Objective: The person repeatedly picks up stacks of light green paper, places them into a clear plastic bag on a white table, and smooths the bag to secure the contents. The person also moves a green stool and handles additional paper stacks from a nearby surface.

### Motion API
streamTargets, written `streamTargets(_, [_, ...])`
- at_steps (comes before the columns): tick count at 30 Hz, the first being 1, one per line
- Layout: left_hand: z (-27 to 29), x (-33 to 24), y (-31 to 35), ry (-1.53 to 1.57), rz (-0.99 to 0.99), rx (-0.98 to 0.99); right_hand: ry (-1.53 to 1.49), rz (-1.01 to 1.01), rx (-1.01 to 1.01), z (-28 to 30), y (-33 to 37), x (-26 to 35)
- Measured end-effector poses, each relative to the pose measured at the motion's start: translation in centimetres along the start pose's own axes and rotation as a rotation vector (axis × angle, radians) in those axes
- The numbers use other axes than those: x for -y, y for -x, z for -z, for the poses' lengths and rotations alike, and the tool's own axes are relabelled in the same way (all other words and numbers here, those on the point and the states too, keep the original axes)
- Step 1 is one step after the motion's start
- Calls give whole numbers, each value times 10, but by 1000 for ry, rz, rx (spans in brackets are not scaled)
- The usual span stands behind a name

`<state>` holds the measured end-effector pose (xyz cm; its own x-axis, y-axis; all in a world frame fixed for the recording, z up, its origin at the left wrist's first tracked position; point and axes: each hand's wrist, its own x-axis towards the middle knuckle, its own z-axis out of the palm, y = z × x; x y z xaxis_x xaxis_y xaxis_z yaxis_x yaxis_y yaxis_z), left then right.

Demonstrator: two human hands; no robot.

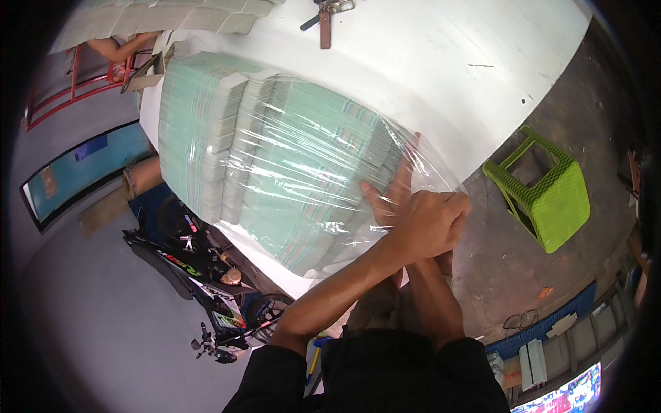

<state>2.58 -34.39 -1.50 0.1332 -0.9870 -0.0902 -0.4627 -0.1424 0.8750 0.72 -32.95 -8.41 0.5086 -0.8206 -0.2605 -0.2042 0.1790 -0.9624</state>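
A large block of stacked pale green printed paper pieces [296,165] lies on the white table, covered in clear plastic film [275,199] with bright creases. My left forearm crosses over my right one. At the block's near right end, my left hand [434,217] is closed on a gathered edge of the film. Beneath it, my right hand [391,196] rests against the end of the block, partly seen through the film. Its thumb and fingers are spread apart, with the thumb on the paper stack.
More stacked paper [165,17] sits at the far left of the white table [454,69], with keys on a brown fob [325,31] nearby. A green plastic stool [544,193] stands on the right. At the left are a motorcycle [213,289] and a red metal frame [76,89] near another person's arm [124,48].
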Motion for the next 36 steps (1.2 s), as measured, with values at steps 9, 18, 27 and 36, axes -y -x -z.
streamTargets(9, [29, -37, 51, -312, 123, -31, 76, -99, -135, 4, 62, -34])
streamTargets(18, [63, -26, 210, -154, 190, 0, -54, 79, -312, -58, 47, -68])
streamTargets(27, [67, -18, 202, 117, 147, -90, 159, 230, -204, -39, 18, -11])
streamTargets(36, [49, -23, 183, 330, 134, -162, 108, 361, -326, -100, 74, -51])
